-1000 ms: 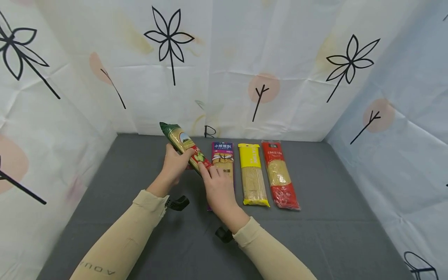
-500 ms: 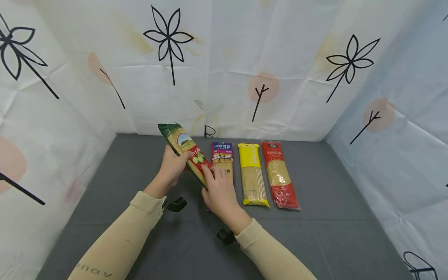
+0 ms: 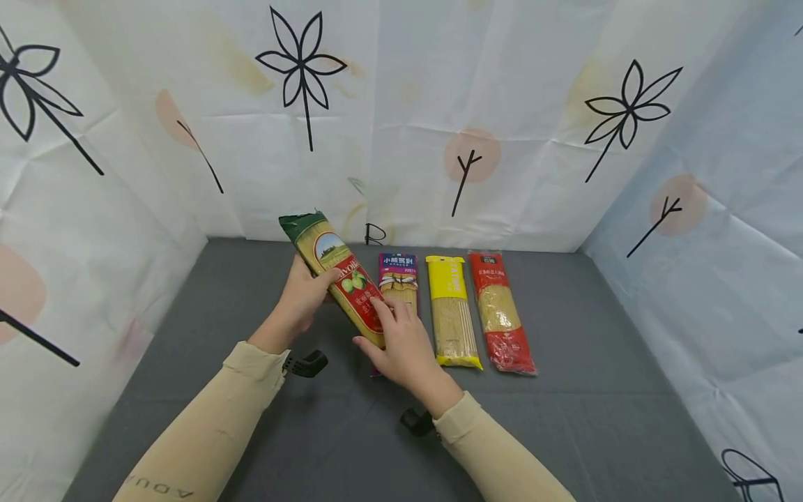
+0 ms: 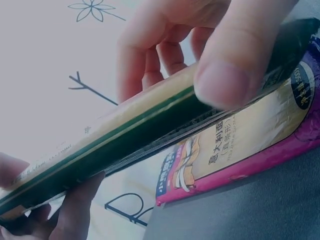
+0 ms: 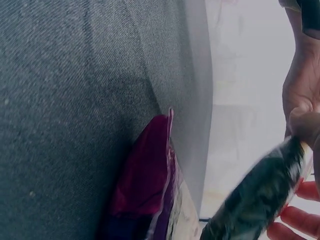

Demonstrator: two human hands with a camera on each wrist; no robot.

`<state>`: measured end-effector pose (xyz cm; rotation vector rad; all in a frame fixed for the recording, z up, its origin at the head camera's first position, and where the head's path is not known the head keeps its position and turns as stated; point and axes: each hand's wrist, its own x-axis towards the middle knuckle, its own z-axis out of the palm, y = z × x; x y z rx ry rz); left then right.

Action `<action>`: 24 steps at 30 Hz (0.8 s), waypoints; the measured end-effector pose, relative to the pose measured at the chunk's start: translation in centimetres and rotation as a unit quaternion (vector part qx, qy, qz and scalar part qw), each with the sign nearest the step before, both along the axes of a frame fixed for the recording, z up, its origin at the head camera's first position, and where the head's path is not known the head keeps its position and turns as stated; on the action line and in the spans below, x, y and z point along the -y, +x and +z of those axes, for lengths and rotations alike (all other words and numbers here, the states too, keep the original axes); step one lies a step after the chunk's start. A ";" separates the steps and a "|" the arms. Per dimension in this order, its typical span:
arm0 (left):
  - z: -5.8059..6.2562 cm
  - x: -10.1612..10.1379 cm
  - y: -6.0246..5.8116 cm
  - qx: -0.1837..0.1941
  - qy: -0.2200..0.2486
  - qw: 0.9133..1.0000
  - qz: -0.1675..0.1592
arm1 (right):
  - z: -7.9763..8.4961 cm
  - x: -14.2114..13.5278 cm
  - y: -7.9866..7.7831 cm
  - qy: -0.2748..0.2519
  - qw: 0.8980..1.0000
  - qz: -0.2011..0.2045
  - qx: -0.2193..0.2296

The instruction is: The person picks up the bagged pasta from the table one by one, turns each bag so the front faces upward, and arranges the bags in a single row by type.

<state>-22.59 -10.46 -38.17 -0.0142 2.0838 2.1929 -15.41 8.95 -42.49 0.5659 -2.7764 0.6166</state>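
A green-ended spaghetti pack with a red label and olives is held tilted over the table, its printed face turned up. My left hand grips its left side around the middle, the thumb lying on the front. At the lower end my right hand holds it, fingers on the label and thumb at the near edge; the left wrist view shows that thumb pressed on the pack's green side. Behind the right hand lies a purple pasta pack, partly covered.
To the right lie a yellow noodle pack and a red noodle pack, side by side on the grey table. White patterned cloth stands around the back and both sides.
The spaghetti pack has rolled so that its front label faces up more fully. My left hand has shifted slightly left, and my right hand slightly right and nearer.
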 end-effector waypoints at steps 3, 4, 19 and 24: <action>0.0 0.3 -0.2 -0.004 0.001 1.000 -0.010 | -0.1 -0.2 -0.1 -0.014 1.000 0.000 0.019; -0.1 0.4 -0.2 -0.004 0.003 1.000 -0.014 | -0.2 -0.4 -0.1 -0.021 0.999 0.001 0.024; 0.4 1.0 0.0 -0.022 0.011 0.999 -0.043 | -0.5 -1.2 -0.3 -0.345 0.887 0.065 0.300; 0.1 1.1 -0.1 -0.028 0.006 0.998 -0.055 | -0.6 -1.2 -0.2 -0.365 0.871 0.077 0.321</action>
